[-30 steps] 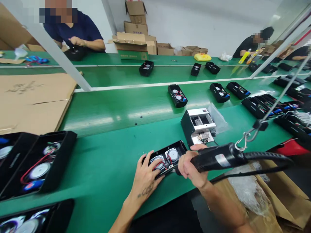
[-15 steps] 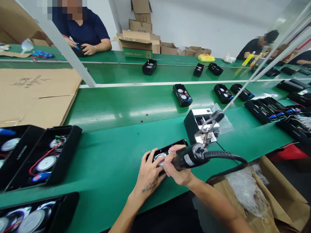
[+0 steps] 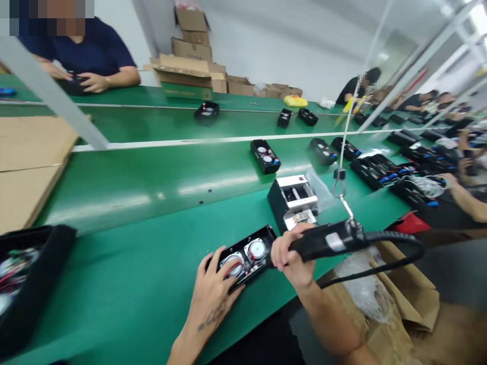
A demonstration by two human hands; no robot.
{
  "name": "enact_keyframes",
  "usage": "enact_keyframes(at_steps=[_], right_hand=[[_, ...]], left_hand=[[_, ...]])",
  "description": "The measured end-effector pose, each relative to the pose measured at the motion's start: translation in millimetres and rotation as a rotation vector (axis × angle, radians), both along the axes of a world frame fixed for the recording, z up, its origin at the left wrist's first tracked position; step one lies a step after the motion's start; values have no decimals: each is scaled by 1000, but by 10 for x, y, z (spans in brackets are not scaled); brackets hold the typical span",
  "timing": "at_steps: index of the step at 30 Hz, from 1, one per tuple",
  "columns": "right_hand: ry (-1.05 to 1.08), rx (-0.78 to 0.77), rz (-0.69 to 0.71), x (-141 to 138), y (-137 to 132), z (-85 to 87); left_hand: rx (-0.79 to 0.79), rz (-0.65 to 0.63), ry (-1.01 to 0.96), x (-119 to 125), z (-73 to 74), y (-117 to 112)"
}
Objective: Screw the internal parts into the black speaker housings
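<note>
An open black speaker case (image 3: 247,253) with two round silver speakers and red wires lies on the green bench in front of me. My left hand (image 3: 213,289) rests on its near left end, fingers curled over the edge and one speaker. My right hand (image 3: 291,258) is wrapped round a black electric screwdriver (image 3: 327,242), which hangs from a hook and cord; its tip sits at the case's right end. A thick black cable (image 3: 395,243) trails off the tool to the right.
A small black and silver box machine (image 3: 292,200) stands just behind the case. More open speaker cases (image 3: 265,156) ride the green belt. Another case (image 3: 26,274) sits at my left. Cardboard sheets (image 3: 30,162) lie at left, a carton with plastic (image 3: 384,299) at right. Other people work nearby.
My view has swung to the right. The screwdriver has lifted off the middle of the case and moved to its right end. My left hand stays on the case.
</note>
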State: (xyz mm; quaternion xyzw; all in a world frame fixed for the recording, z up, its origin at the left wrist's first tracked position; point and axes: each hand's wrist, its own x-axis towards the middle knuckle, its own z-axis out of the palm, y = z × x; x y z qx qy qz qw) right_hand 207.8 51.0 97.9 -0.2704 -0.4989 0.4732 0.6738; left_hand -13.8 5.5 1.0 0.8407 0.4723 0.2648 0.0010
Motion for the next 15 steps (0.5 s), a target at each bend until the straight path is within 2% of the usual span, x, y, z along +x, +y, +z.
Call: enact_keyframes(at_steps=[4, 6, 9, 15], right_hand=[[-39, 31, -504, 659, 363, 290], [-106, 35, -638, 900, 539, 335], [-212, 27, -624, 1041, 738, 278], [-263, -4, -544, 992, 883, 109]], left_hand=[[65, -15, -26, -38, -113, 69], [75, -27, -23, -58, -153, 95], [87, -45, -8, -98, -166, 118], [132, -93, 75, -171, -112, 149]])
